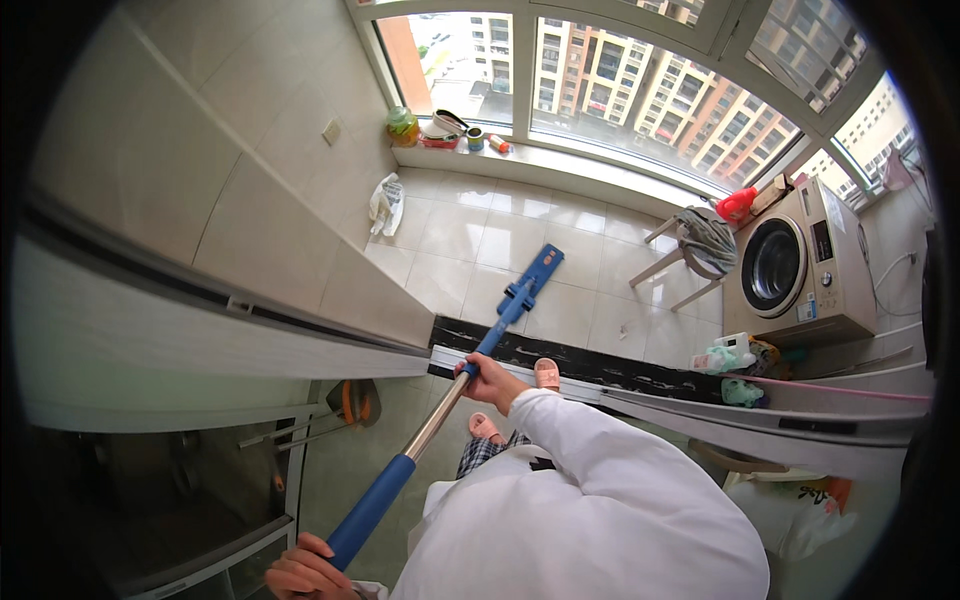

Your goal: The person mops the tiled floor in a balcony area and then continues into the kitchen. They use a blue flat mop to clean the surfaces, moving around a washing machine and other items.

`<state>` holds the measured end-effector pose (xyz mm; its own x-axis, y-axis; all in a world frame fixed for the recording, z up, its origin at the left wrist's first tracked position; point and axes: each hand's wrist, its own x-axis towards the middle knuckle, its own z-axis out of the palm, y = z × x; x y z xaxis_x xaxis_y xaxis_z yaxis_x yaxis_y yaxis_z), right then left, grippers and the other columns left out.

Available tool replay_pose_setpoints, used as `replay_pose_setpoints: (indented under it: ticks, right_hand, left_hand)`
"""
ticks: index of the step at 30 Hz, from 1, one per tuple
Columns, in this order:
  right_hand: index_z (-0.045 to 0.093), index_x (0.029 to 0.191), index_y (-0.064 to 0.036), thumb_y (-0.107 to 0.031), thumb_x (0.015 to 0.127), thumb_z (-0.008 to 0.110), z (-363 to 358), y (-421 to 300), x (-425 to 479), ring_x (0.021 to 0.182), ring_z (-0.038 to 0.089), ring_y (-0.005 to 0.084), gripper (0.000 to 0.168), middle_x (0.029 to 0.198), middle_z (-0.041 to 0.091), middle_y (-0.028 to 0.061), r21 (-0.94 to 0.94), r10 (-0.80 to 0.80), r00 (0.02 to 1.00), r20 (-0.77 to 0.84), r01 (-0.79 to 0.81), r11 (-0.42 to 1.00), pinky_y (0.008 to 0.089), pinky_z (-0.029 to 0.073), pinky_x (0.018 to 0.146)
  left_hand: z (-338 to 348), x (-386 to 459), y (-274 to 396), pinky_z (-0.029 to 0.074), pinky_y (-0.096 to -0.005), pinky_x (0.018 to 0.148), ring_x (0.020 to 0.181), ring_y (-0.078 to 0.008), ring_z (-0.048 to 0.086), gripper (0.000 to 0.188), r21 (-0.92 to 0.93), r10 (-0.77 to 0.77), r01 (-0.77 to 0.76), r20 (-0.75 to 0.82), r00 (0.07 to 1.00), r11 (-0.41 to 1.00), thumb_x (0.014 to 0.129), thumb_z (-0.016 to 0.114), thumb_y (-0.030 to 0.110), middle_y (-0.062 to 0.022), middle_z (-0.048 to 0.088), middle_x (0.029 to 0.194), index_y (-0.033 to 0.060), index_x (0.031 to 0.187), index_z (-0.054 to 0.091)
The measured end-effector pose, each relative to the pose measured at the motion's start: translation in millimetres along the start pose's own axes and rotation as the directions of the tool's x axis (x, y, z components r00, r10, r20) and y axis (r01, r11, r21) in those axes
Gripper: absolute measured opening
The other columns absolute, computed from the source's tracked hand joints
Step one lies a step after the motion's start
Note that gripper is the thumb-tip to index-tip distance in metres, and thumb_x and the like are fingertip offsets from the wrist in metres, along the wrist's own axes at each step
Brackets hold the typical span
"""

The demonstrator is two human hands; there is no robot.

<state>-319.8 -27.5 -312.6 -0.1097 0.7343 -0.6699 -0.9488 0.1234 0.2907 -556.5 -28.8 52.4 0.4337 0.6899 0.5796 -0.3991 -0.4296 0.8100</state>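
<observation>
A blue flat mop slants across the view, its steel pole fitted with a blue grip sleeve. My left hand is wrapped around the top end of that sleeve at the lower left. Farther down, my right hand holds the pole by its blue collar. The blue mop head lies flat on pale floor tiles beyond the black stone threshold. Its underside is hidden. One pink slipper is at the threshold and the other pink slipper is behind it.
A stool with a grey cloth stands beside the front-loading washing machine. Bottles sit below it. A white plastic bag lies by the left wall. Jars and cans line the window ledge. Sliding-door panels flank the doorway.
</observation>
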Motion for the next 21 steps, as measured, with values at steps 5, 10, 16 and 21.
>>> replay_pose_setpoints:
  ticks: [5,10,16,21]
  right_hand:
    - [0.039,0.077,-0.005,-0.011,0.076,0.047,28.6,-82.2,42.2,0.055,0.050,0.0179,0.011,0.061,0.046,0.0069,-0.056,-0.124,0.992,-0.028,0.122,0.991,0.0310,0.046,0.050]
    - [0.041,0.075,-0.007,-0.011,0.077,0.051,61.8,-156.1,44.2,0.052,0.050,0.0172,0.011,0.059,0.046,0.0048,-0.220,-0.309,0.950,-0.048,0.292,0.931,0.0286,0.044,0.048]
    - [0.040,0.076,-0.006,-0.009,0.076,0.052,38.9,-229.9,-11.6,0.055,0.050,0.0176,0.012,0.061,0.046,0.0063,-0.156,-0.393,0.917,-0.075,0.378,0.912,0.0296,0.046,0.051]
    - [0.039,0.077,-0.005,-0.007,0.075,0.050,0.7,-261.2,-40.5,0.054,0.048,0.0171,0.012,0.061,0.045,0.0069,-0.072,-0.454,0.872,-0.183,0.449,0.891,0.0287,0.046,0.051]
  left_hand:
    - [53.3,15.0,-44.4,0.035,-0.0374,0.062,0.041,-0.0155,0.042,0.011,0.118,-0.122,0.101,0.191,0.974,0.988,0.080,0.032,0.008,-0.0033,0.039,0.047,0.0055,0.073,0.040]
    - [107.9,52.4,-95.6,0.035,-0.0389,0.064,0.040,-0.0158,0.042,0.012,0.120,-0.174,0.153,0.191,0.966,0.981,0.081,0.033,0.010,-0.0033,0.040,0.048,0.0073,0.073,0.042]
    - [154.7,83.3,-139.9,0.036,-0.0309,0.062,0.033,-0.0104,0.034,0.014,0.082,-0.137,0.121,0.229,0.964,0.989,0.078,0.028,0.012,-0.0002,0.036,0.040,0.0073,0.069,0.038]
    - [171.8,83.3,-154.1,0.039,-0.0310,0.054,0.033,-0.0160,0.044,0.018,-0.094,-0.310,0.320,0.109,0.945,0.943,0.071,0.033,0.006,-0.0040,0.042,0.038,0.0043,0.054,0.040]
